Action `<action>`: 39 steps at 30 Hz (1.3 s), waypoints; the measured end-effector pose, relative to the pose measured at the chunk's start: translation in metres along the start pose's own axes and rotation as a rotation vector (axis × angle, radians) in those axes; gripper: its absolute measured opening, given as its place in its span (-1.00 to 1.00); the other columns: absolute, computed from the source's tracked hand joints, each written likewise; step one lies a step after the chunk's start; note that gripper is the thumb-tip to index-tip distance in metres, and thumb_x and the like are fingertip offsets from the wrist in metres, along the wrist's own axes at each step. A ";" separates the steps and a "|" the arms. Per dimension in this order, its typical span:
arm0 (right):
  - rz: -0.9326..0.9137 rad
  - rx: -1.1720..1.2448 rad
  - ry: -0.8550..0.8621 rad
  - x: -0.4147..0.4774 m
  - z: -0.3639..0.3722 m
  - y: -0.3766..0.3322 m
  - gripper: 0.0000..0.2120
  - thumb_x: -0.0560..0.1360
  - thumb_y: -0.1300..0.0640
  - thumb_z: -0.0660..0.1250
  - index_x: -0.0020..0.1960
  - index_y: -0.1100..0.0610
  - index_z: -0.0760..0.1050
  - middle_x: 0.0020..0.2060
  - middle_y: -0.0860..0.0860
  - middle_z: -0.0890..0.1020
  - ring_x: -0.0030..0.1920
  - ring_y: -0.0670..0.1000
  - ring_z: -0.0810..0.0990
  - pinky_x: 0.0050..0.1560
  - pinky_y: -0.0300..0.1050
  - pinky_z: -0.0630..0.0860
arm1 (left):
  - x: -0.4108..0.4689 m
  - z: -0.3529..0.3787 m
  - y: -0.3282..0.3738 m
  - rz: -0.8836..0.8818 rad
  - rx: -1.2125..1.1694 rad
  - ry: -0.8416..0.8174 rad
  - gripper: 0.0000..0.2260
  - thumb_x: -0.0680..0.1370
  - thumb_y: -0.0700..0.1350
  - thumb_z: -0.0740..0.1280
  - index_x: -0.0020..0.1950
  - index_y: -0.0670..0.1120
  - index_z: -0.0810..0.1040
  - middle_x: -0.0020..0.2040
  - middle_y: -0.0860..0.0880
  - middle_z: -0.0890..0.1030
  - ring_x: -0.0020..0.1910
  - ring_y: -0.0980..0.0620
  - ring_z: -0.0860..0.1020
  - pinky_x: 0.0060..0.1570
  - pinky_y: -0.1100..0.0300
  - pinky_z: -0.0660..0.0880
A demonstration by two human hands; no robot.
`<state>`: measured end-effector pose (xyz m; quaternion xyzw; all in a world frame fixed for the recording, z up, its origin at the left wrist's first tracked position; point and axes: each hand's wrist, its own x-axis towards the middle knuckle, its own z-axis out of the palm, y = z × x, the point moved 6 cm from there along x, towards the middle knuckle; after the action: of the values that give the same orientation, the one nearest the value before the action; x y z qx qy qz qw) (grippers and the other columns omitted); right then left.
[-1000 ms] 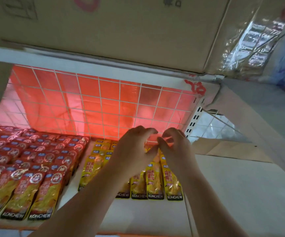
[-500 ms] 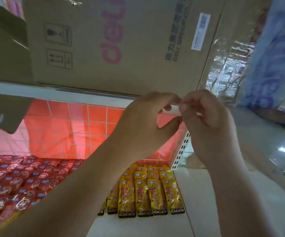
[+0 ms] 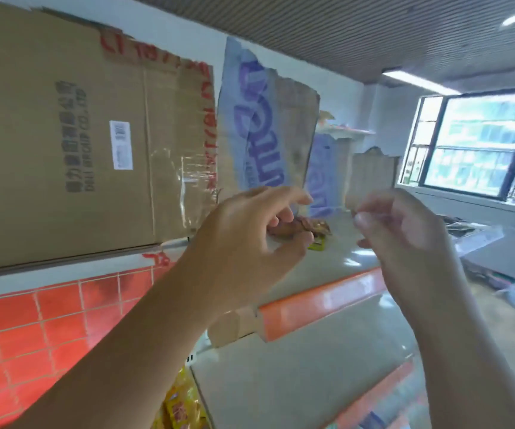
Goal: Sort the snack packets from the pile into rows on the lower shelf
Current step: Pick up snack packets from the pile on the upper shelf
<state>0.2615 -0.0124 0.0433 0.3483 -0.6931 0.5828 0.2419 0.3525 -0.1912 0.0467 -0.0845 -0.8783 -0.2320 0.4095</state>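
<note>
Hands raised at the pile, mid-frame

Left hand (image 3: 250, 239) curls its fingers against the small pile of packets (image 3: 313, 228) on the upper shelf (image 3: 343, 267). The right hand (image 3: 404, 230) hovers blurred beside it, and a grip by either cannot be told. Yellow packets (image 3: 183, 408) at the bottom edge already lie below, so seemingly only this remnant is left.

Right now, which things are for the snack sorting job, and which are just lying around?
For the job:
pile of snack packets on the upper shelf; yellow packets down below; left hand; right hand.

Just lying about:
brown cardboard box; blue-printed cardboard; window.
</note>
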 end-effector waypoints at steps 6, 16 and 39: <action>0.012 -0.042 0.036 0.014 -0.118 0.058 -0.78 0.37 -0.19 0.31 -0.04 -0.17 0.58 -0.15 -0.18 0.67 -0.12 -0.12 0.65 -0.04 0.08 0.55 | 0.053 0.053 0.060 0.030 0.117 -0.091 -0.64 0.51 0.26 0.35 0.31 0.38 0.48 0.04 0.30 0.57 0.06 0.30 0.54 -0.09 0.41 0.41; -0.082 -0.134 -0.172 0.055 -0.204 0.113 -0.90 0.53 0.06 0.44 -0.13 -0.12 0.57 -0.11 -0.25 0.64 -0.09 -0.25 0.61 -0.20 -0.46 0.43 | 0.110 0.114 0.121 -0.105 0.306 -0.144 -0.66 0.49 0.30 0.33 0.26 0.35 0.53 -0.02 0.32 0.56 -0.03 0.30 0.55 -0.10 0.24 0.52; -0.278 -0.629 -1.029 0.185 -0.061 0.192 -0.82 0.54 -0.18 0.38 0.13 -0.23 0.54 0.08 -0.26 0.58 -0.05 -0.28 0.53 -0.07 -0.24 0.45 | 0.225 0.190 -0.024 -0.572 0.618 -0.713 -0.65 0.63 0.24 0.31 0.37 0.17 0.57 0.15 0.09 0.63 0.04 0.05 0.63 0.08 0.07 0.59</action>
<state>-0.0086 0.0246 0.0699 0.5838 -0.8077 0.0707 0.0416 0.0690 -0.1313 0.1031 0.2083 -0.9777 -0.0224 0.0130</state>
